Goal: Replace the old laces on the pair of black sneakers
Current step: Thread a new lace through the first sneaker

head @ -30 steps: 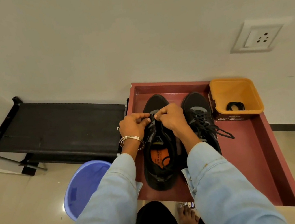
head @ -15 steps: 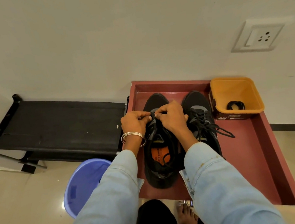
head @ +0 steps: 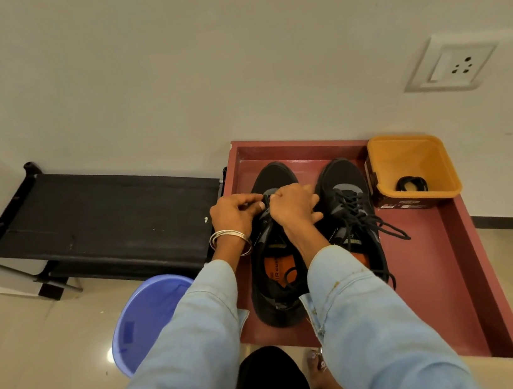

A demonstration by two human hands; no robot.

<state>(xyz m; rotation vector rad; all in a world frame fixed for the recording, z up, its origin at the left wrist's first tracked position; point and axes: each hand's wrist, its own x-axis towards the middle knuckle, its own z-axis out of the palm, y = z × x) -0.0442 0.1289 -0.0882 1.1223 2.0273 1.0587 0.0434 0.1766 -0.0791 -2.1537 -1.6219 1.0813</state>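
Observation:
Two black sneakers stand side by side in a maroon tray (head: 449, 266). The left sneaker (head: 279, 296) shows its orange insole, and a loose black lace lies inside it. My left hand (head: 233, 212) and my right hand (head: 294, 203) meet over its lowest eyelets, fingers curled, both pinching the lace there. What passes between the fingertips is hidden. The right sneaker (head: 346, 201) is fully laced, its lace ends trailing onto the tray. A coiled black lace (head: 410, 184) lies in a yellow tub (head: 407, 153).
A black fabric rack (head: 104, 222) stands against the wall to the left. A blue plastic basin (head: 147, 321) sits on the floor by my left sleeve. A wall socket (head: 451, 63) is above the tub. My bare foot (head: 320, 379) is at the tray's near edge.
Both hands stay pinched together over the left sneaker's front eyelets, with only small finger shifts. The view has drifted slightly.

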